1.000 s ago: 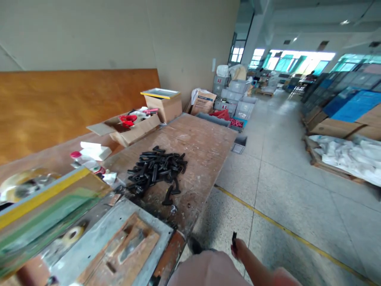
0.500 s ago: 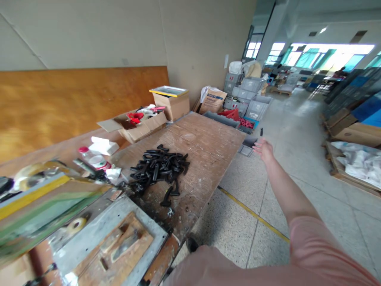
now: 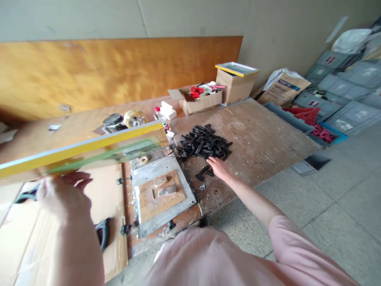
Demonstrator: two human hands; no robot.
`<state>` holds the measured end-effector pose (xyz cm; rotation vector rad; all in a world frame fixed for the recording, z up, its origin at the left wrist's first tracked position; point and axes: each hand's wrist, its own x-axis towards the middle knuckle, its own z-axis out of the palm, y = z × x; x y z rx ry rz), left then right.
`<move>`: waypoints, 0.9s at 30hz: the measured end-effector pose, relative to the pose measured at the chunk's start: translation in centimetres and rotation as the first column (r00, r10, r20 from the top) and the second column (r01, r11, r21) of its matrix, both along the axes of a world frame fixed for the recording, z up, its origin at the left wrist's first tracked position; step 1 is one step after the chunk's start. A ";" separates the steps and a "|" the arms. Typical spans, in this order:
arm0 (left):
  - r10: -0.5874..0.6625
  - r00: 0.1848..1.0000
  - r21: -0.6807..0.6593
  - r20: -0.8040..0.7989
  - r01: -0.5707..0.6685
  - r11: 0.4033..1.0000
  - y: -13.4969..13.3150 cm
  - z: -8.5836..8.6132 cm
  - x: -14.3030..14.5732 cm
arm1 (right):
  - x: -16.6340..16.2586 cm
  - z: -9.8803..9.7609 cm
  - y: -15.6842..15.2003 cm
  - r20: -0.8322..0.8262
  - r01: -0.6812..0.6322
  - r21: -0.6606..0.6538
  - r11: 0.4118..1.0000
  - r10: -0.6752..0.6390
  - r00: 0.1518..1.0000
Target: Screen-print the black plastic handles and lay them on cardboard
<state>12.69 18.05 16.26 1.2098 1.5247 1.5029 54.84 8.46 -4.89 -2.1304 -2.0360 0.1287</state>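
Note:
A pile of black plastic parts (image 3: 204,143) lies on the worn wooden bench (image 3: 262,139). My right hand (image 3: 218,167) reaches to the pile's near edge, fingers stretched out flat and holding nothing, beside two loose black parts (image 3: 204,172). My left hand (image 3: 64,194) is raised at the lower left, blurred, fingers loosely apart. It hovers just under a tilted screen frame with a yellow edge (image 3: 80,149) and holds nothing that I can see. Below the frame sits a metal plate with a wooden jig (image 3: 159,190).
An open carton with red items (image 3: 198,99) and a taller box (image 3: 236,85) stand at the back by the orange board. Tape rolls and a bottle (image 3: 157,113) sit behind the frame. Grey crates (image 3: 336,107) and red parts lie on the floor to the right.
The view swung left and down. My right hand, outstretched over the floor with a small black part, came back empty to the pile. My left hand came into view.

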 end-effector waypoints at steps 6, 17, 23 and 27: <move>0.200 0.964 0.025 0.173 -0.207 0.978 1.1 -1.7 -1.2 | 1.0 0.0 3.6 0.116 0.035 -0.029 0.999 -0.032 0.993; 0.115 0.981 0.134 0.155 -0.136 0.982 1.0 -2.4 -1.8 | -17.8 2.4 4.9 -0.252 -0.596 0.131 0.792 0.608 0.753; 0.076 0.985 0.133 0.153 -0.097 0.986 0.9 -2.1 -1.9 | -22.3 2.4 5.3 0.088 -0.696 0.090 0.712 0.691 0.718; 0.057 0.984 0.152 0.168 -0.083 0.985 1.0 -2.2 -2.1 | -22.0 2.4 5.9 0.133 -0.759 0.109 0.642 0.747 0.651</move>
